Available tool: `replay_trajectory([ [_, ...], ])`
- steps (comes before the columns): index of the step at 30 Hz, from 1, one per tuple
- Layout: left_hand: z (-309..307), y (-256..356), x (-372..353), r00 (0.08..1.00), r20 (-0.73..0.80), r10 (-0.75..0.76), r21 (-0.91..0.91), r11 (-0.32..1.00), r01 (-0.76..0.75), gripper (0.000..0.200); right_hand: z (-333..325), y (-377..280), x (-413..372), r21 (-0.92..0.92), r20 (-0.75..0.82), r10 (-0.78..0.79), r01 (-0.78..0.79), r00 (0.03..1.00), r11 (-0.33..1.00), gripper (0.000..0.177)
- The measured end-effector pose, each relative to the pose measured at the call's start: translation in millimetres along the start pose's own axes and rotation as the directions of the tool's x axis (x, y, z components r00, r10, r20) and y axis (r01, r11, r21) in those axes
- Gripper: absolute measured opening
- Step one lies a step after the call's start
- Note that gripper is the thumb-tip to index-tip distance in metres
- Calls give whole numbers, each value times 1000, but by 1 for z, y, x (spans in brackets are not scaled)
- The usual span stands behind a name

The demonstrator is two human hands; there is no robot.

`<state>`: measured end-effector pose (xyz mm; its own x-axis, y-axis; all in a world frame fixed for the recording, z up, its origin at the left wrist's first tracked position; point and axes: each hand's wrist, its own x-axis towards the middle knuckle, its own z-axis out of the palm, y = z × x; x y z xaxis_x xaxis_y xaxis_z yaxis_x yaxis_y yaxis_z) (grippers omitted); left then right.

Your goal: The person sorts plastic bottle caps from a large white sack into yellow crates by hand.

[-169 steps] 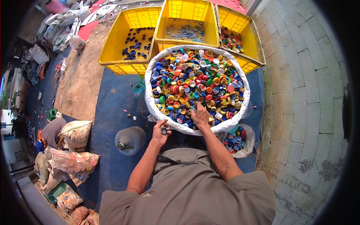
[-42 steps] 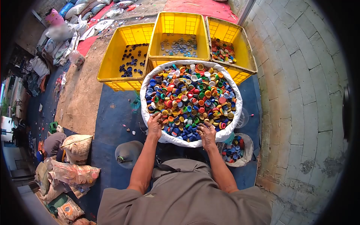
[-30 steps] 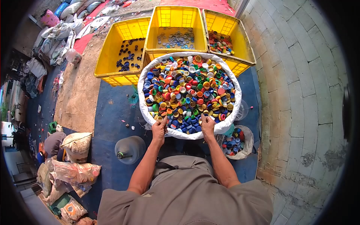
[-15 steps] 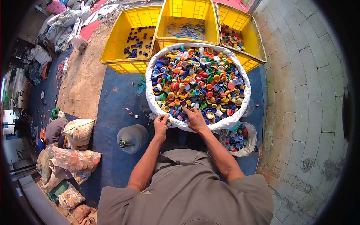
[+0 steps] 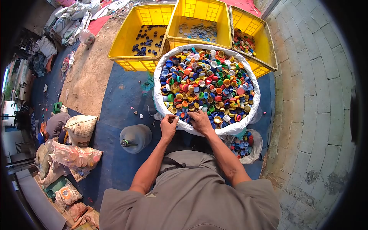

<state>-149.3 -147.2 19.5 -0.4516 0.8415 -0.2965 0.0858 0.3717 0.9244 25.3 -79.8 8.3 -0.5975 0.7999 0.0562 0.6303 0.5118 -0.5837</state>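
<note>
As the head view shows, L hand [image 5: 169, 128] bunches fingertips at the near rim of a white sack [image 5: 256, 90] w/ bottle caps [image 5: 209, 90]; R hand [image 5: 201, 122] curls over them, contents of either unclear. Tugging the rim could spill caps.

Right hand [image 5: 201, 122] was on near rim [image 5: 160, 108] 1.0 s ago; now at caps [image 5: 207, 84], lower middle of frame, closer to left hand [image 5: 168, 128]. Left hand, palm up with a cap 5.6 s ago, now at rim. Crates [image 5: 201, 7] shifted right and up vs 1.0 s ago.
</note>
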Motion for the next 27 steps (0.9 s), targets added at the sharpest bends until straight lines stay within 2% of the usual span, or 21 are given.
replay_trajectory([
  [3, 8, -2, 4, 997, -28, 72, 108, 992, -68, 24, 3, 1, 0, 14, -56, -29, 30, 998, 999, 37],
  [6, 12, 1, 5, 996, 3, 86, 233, 969, -84, 27, -1, 5, 1, 188, -215, 108, -67, 971, 980, 36],
  [7, 14, 2, 6, 991, 20, 131, 321, 938, -131, 27, -5, 3, -1, 247, -331, 190, -110, 924, 963, 33],
  [9, 18, 5, 7, 974, 67, 217, 484, 847, -222, 28, -22, 0, -7, 587, -239, 547, -329, 802, 740, 28],
  [10, 21, 4, 9, 967, 87, 238, 536, 807, -247, 30, -27, 6, -13, 673, -228, 606, -326, 762, 664, 28],
  [11, 25, 3, 12, 960, 109, 258, 585, 764, -272, 31, -23, 19, -22, 853, -109, 674, -280, 730, 441, 27],
  [12, 29, 5, 13, 951, 132, 278, 629, 718, -297, 33, -34, 18, -28, 952, -9, 722, -214, 692, 217, 27],
  [13, 33, 7, 15, 949, 144, 282, 664, 683, -304, 35, -45, 17, -33, 992, 98, 741, -127, 664, -17, 28],
  [14, 36, 9, 16, 946, 155, 286, 698, 646, -310, 36, -47, 24, -41, 987, 150, 704, -69, 694, -142, 28],
  [17, 44, 13, 19, 941, 200, 272, 744, 583, -327, 42, -52, 34, -62, 931, 208, 638, 50, 741, -362, 30],
  [21, 50, 14, 20, 949, 201, 243, 791, 531, -304, 42, -50, 34, -74, 922, 212, 678, 86, 704, -378, 26],
  [24, 52, 17, 19, 959, 199, 203, 822, 498, -276, 39, -50, 30, -77, 930, 235, 695, 51, 680, -364, 22],
  [27, 50, 8, 23, 961, 206, 182, 780, 563, -274, 36, -48, 28, -76, 944, 249, 708, -3, 661, -329, 19],
])
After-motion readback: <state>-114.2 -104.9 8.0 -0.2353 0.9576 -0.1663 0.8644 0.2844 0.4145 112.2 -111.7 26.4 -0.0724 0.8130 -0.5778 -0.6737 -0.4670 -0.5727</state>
